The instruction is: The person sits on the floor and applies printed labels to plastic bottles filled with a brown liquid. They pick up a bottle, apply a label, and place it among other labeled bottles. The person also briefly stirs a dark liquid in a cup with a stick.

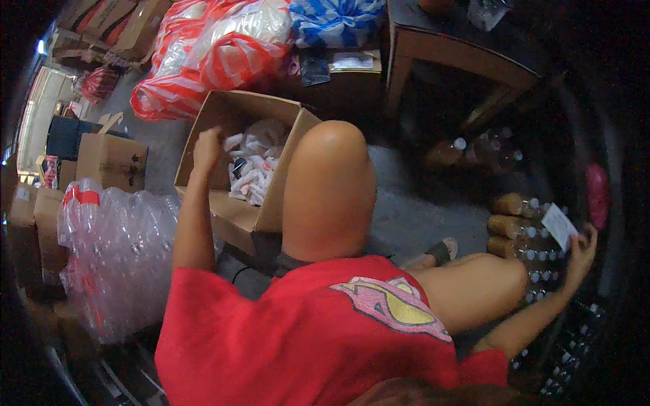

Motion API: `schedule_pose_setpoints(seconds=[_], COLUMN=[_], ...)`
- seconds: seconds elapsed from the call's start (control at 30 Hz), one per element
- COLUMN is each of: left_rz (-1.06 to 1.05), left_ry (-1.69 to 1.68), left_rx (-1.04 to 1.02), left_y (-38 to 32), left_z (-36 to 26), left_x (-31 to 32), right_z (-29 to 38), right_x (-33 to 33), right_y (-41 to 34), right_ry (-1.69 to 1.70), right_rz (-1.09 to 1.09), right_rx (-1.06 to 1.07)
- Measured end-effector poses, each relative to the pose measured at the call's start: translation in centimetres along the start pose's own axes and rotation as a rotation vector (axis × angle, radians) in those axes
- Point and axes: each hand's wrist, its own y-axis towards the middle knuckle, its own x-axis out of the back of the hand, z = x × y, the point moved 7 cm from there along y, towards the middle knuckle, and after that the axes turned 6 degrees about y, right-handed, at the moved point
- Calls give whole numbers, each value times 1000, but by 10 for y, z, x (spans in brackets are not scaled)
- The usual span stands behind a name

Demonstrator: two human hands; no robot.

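An open cardboard box [241, 208] stands in front of me, to the left of my raised knee. Inside it lies a heap of small white wrapped pieces [254, 177], with a dark item among them. My left hand [208, 144] is over the left side of this box, its fingers curled and partly hidden. Out at the far right, my right hand [581, 246] grips the corner of a white paper sheet [557, 223]. That sheet is above rows of capped bottles [541, 254], some filled with brown contents.
Shrink-wrapped clear plastic bottles [122, 254] stand at left, near a closed-sided carton [109, 162]. Red-and-white striped bags [244, 61] and a blue-and-white bag [335, 23] are behind the box. A wooden table [457, 51] stands at upper right. A pink item [596, 195] is beyond my right hand.
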Motion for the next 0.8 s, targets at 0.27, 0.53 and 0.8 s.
schedule_pose_setpoints(seconds=[0.27,0.53,0.8], left_rz=[-341,-132,174], left_ry=[-455,-1184,-1399], left_rx=[-414,-824,-572], left_y=[13,-13,-6], left_z=[-186,-524,-569], left_x=[145,126,-179], right_z=[-94,-66,-55], right_x=[68,92,101], right_y=[-57,-110,-173], right_ry=[0,-267,-266], right_rz=[-100,-192,-250], right_rx=[-165,-149,-258])
